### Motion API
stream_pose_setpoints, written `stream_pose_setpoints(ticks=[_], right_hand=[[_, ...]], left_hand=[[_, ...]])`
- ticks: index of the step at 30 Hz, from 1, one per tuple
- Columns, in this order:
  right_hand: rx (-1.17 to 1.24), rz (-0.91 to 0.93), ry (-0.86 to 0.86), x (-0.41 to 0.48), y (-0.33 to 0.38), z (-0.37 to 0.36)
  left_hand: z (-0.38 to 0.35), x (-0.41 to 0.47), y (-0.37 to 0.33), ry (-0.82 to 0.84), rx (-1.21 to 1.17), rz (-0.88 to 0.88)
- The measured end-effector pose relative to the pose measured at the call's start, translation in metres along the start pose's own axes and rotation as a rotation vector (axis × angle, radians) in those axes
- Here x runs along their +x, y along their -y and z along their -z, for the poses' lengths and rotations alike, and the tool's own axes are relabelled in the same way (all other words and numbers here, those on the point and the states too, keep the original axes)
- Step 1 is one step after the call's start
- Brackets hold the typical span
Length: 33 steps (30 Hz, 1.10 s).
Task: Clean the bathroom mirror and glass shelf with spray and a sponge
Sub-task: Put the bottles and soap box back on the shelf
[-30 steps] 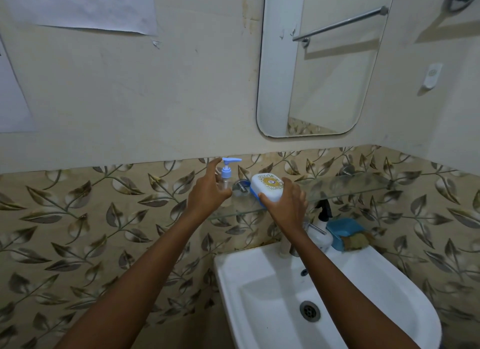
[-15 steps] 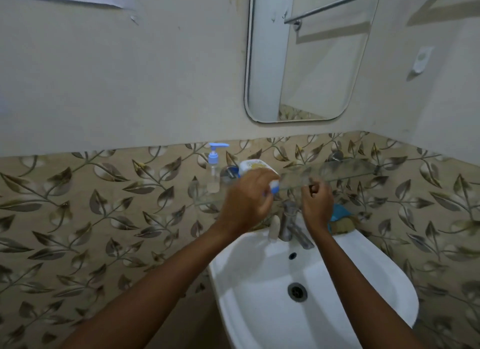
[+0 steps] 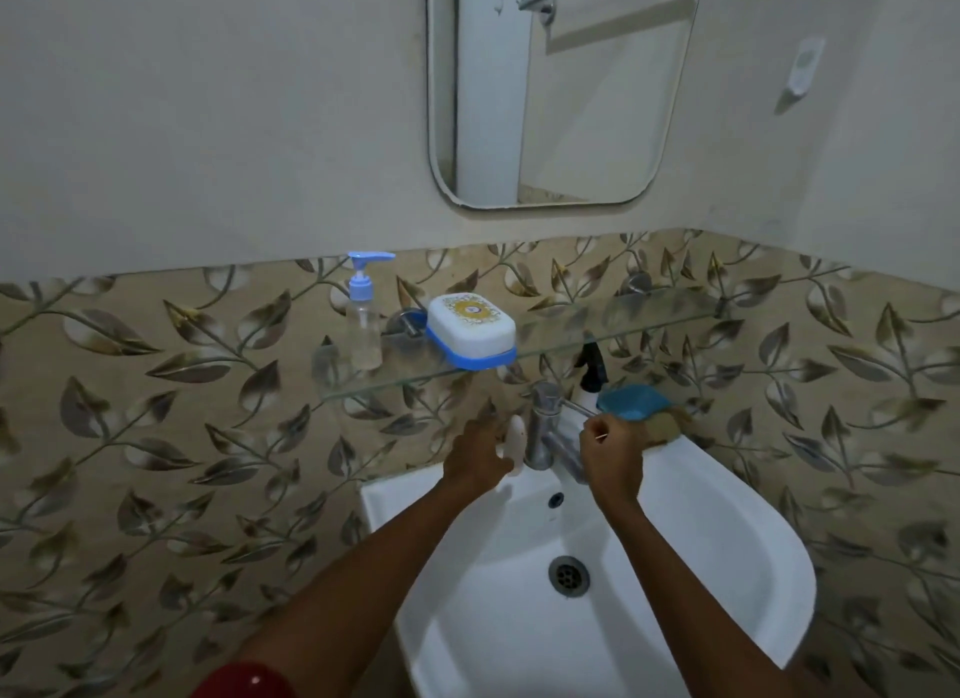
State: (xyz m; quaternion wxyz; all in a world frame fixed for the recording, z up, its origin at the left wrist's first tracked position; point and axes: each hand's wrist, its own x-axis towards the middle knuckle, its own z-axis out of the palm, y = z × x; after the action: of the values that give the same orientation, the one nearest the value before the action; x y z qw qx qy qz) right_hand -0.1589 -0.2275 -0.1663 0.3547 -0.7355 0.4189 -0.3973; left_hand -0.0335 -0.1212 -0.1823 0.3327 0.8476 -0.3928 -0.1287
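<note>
The glass shelf runs along the tiled wall under the mirror. A spray bottle with a black trigger stands behind the tap, under the shelf. Beside it a blue holder rests on a brownish sponge at the basin's back rim. My left hand is below the shelf, fingers spread beside a small white piece left of the tap. My right hand is curled into a fist just right of the tap, in front of the spray bottle and apart from it.
A clear pump bottle with a blue head and a white soap box on a blue base stand at the shelf's left end. The chrome tap sits between my hands above the white basin. Walls meet in a corner on the right.
Both hands have come down from the shelf to the tap. The pump bottle and the soap box were let go and stand together at the shelf's left end.
</note>
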Motion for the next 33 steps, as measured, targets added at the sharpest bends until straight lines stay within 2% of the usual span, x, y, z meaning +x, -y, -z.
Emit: stream_pose_setpoints(ticks=[3, 8, 13, 19, 23, 28, 33], right_hand=[[-0.009, 0.059, 0.055, 0.002, -0.007, -0.010], [0.000, 0.143, 0.153, 0.008, -0.016, -0.023], [-0.005, 0.109, 0.274, 0.019, -0.024, -0.028], [-0.021, 0.068, 0.459, 0.003, 0.002, 0.000], [0.073, 0.094, 0.336, -0.014, 0.021, 0.035], [0.029, 0.187, 0.243, -0.004, 0.061, 0.066], [0.188, 0.214, 0.050, 0.022, 0.113, 0.078]], left_hand=[[-0.020, 0.028, 0.002, -0.041, -0.027, -0.019], [-0.032, 0.053, 0.003, 0.027, -0.057, -0.034], [-0.034, 0.051, 0.001, -0.087, -0.083, -0.035], [-0.006, 0.007, -0.052, -0.235, -0.154, -0.127], [0.008, -0.027, -0.083, -0.266, -0.212, -0.207], [0.038, -0.039, -0.127, -0.238, -0.328, -0.281], [0.094, -0.040, -0.160, -0.236, -0.418, -0.411]])
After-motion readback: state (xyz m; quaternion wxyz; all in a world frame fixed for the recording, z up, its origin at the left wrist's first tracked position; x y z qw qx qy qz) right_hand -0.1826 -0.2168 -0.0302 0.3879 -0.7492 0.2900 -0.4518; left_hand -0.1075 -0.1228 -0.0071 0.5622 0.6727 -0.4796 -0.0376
